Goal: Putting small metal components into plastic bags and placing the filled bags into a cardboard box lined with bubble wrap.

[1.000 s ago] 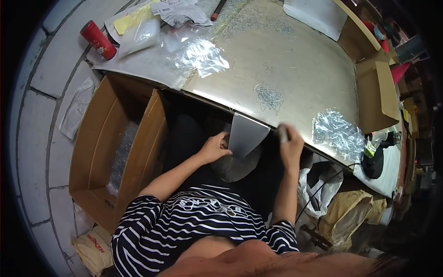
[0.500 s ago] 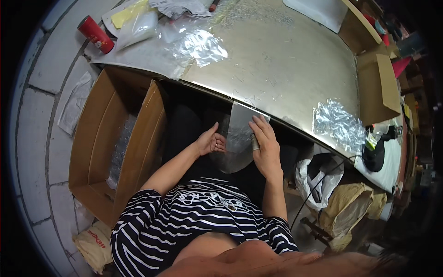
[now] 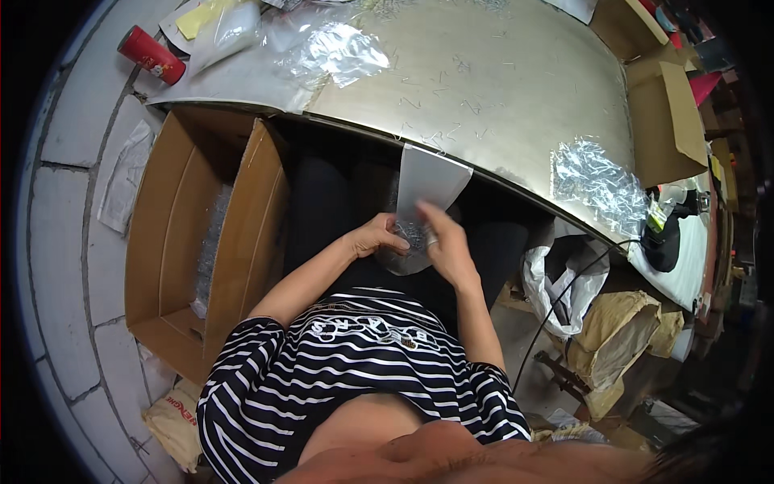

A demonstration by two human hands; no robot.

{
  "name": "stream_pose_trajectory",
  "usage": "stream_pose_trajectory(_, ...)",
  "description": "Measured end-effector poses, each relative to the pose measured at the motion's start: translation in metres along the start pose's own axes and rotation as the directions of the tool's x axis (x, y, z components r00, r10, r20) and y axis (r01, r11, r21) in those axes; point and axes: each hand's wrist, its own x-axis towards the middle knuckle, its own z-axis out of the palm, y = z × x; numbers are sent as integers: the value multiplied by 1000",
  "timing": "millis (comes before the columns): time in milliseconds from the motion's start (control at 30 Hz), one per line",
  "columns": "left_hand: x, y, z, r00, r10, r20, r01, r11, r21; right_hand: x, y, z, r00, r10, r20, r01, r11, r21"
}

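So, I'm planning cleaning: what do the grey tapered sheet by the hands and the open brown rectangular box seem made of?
Grey tapered sheet: perhaps metal or plastic, given its smooth, dull sheen. Brown rectangular box: likely matte cardboard, with creased walls.

Hands [image 3: 448, 250] by grey sheet [image 3: 430, 179] at surface's [image 3: 500, 105] near edge. Shiny heap [image 3: 595, 181] near right corner. Red can [image 3: 151, 55], left edge.

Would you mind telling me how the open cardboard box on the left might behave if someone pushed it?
The cardboard box would probably feel fairly stiff, since its tall walls hold their shape. It seems unlikely to roll, given its flat panels. The shiny, greyish contents low inside may add some weight, though how much is unclear.
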Motion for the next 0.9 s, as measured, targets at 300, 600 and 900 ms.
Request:
stream_pose_trajectory(300, -14, 10, 8, 984, -180, 15, 180, 984, 8, 12, -10, -21, 992, 107, 60, -110, 993, 42)
stream_pose_trajectory(600, -31, 97, 54, 933, 343, -110, -341, 939, 35, 40, -8, -60, 935, -85, -344, 85, 996, -15)
stream_pose_trajectory(900, -39, 104, 23, 878, 433, -204, -366, 881, 299, 79, 23, -177, 676, -244, -695, -467, 587, -661)
